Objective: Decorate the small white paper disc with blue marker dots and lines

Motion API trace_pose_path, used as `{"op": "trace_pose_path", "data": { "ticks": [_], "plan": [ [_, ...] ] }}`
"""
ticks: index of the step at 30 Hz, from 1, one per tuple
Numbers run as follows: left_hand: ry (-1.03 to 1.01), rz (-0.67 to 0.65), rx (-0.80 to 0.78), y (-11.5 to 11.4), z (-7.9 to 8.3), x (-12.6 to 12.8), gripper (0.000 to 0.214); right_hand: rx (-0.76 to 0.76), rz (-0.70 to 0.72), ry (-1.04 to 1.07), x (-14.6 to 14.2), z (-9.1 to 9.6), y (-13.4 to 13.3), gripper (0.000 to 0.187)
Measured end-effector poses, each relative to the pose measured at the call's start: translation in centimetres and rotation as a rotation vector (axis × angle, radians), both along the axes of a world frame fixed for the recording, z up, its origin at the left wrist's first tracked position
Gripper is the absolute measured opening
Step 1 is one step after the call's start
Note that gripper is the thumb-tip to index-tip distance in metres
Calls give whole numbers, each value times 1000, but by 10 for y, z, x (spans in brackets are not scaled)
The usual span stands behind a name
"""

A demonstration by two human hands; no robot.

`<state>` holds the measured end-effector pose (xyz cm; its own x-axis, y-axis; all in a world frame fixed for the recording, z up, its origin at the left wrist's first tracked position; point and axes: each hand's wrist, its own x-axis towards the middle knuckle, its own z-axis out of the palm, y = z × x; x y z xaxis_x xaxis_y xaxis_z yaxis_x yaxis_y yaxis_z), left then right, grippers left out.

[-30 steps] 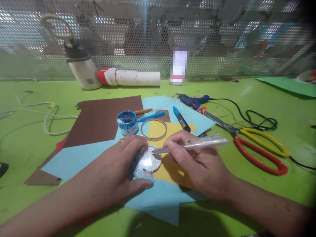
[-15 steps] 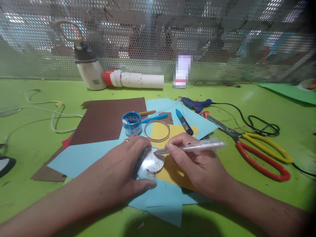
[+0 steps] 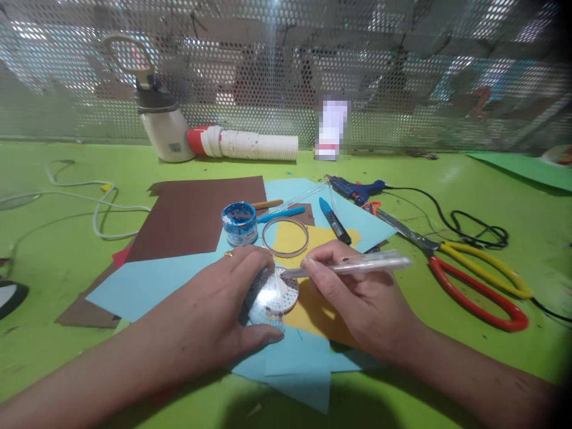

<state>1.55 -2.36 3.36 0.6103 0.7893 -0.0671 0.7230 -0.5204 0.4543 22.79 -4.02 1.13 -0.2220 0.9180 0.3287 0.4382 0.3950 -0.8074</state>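
Note:
My left hand (image 3: 218, 298) is curled over a clear plastic protractor (image 3: 267, 313) with printed markings, pressing it flat. Under it lies a round white disc (image 3: 290, 292) patterned with small dark and blue dots, part of it covered by the protractor and fingers. Pinched in my right hand (image 3: 357, 292) is a pen (image 3: 370, 263) with a translucent barrel, its tip touching or just above the disc near the protractor's edge. Just beyond the disc rests a thin round hoop (image 3: 265, 239). A blue paint jar (image 3: 239, 225) stands open past my left fingers.
Blue paper (image 3: 152, 286), brown paper (image 3: 187, 214) and yellow paper (image 3: 313, 313) overlap beneath. A marker (image 3: 334, 220), a blue glue gun (image 3: 357, 189) and large scissors (image 3: 473, 292) lie right. Behind stand a bottle (image 3: 167, 134) and stacked paper cups (image 3: 254, 145), before a perforated screen (image 3: 277, 71).

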Motion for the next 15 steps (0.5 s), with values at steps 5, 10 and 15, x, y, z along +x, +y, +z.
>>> {"op": "trace_pose_path", "data": {
  "ticks": [5,10,15],
  "plan": [
    [5,2,9,1,2,3,44,-22,-17,13,0,0,-1,15],
    [9,7,7,1,2,2,42,-16,-11,14,0,1,-2,15],
    [9,11,18,0,1,1,43,-17,-1,22,0,1,-1,14]
  ]
}}
